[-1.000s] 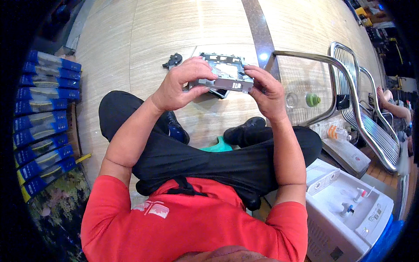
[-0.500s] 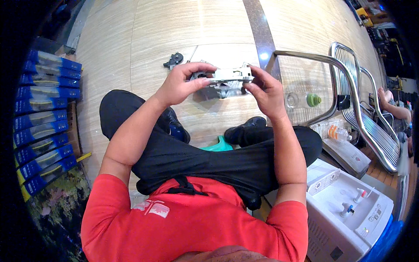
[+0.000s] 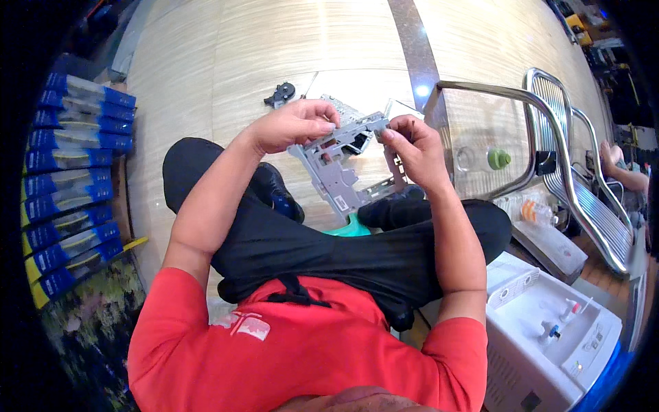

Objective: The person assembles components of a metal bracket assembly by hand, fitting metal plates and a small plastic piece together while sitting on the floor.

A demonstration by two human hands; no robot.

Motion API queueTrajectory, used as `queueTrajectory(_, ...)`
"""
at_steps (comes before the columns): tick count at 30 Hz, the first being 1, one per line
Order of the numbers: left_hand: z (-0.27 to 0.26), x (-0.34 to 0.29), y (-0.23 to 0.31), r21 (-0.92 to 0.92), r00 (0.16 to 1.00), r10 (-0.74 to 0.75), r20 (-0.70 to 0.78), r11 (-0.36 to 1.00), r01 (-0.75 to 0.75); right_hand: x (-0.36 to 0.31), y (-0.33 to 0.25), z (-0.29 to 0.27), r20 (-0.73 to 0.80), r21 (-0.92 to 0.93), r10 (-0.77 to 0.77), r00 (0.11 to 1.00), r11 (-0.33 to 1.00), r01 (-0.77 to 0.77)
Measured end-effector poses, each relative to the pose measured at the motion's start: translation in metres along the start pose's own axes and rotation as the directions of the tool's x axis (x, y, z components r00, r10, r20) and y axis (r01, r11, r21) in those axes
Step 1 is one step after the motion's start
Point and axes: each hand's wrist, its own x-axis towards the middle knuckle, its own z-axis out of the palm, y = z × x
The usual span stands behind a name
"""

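Note:
A grey plastic frame (image 3: 334,180) with cutouts and a small white label is up between my hands above the floor, its broad side tilted into view. My left hand (image 3: 292,127) pinches its upper left edge. Fingers of my right hand (image 3: 417,152) close on its upper right corner. Beyond the frame, on the floor, lie a black round part with an arm (image 3: 281,94), a thin rod (image 3: 311,84) and a light perforated panel (image 3: 343,108), partly hidden. A white flat piece (image 3: 400,108) shows behind my right hand.
A teal plastic piece (image 3: 349,229) is between my feet. To the right stand a chrome-framed bench (image 3: 559,151), a green-capped container (image 3: 499,159) and a white water dispenser (image 3: 549,329). Blue boxes (image 3: 72,185) are stacked at left. Another person's arm (image 3: 628,175) shows far right.
The grey frame has turned from nearly edge-on to showing its broad side, hanging lower toward me. Both hands still grip it, and my right hand has shifted slightly down and right.

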Motion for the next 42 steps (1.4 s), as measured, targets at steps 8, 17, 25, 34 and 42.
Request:
queueTrajectory(8,0.014,0.013,-0.021,-0.013,0.990,-0.106,-0.094,0.994,0.106,0.001,0.014,0.004,0.122,0.023,-0.019,0.992,1.000,0.016)
queueTrajectory(17,0.016,0.012,-0.022,0.027,0.972,-0.056,-0.228,0.998,0.063,0.012,0.020,0.000,0.154,-0.006,-0.111,0.982,0.994,0.113)
queueTrajectory(25,0.021,0.008,-0.018,0.208,0.974,0.078,-0.213,0.978,-0.033,0.011,0.024,-0.004,0.179,0.094,-0.160,0.971,0.985,0.145)
queueTrajectory(34,0.022,0.004,-0.015,0.378,0.967,0.162,-0.197,0.923,-0.078,0.011,0.023,-0.001,0.184,-0.011,-0.296,0.937,0.953,0.303)
queueTrajectory(42,0.027,0.004,-0.013,0.230,0.966,0.059,-0.250,0.973,0.000,0.007,0.022,0.002,0.114,0.005,-0.166,0.980,0.986,0.166)
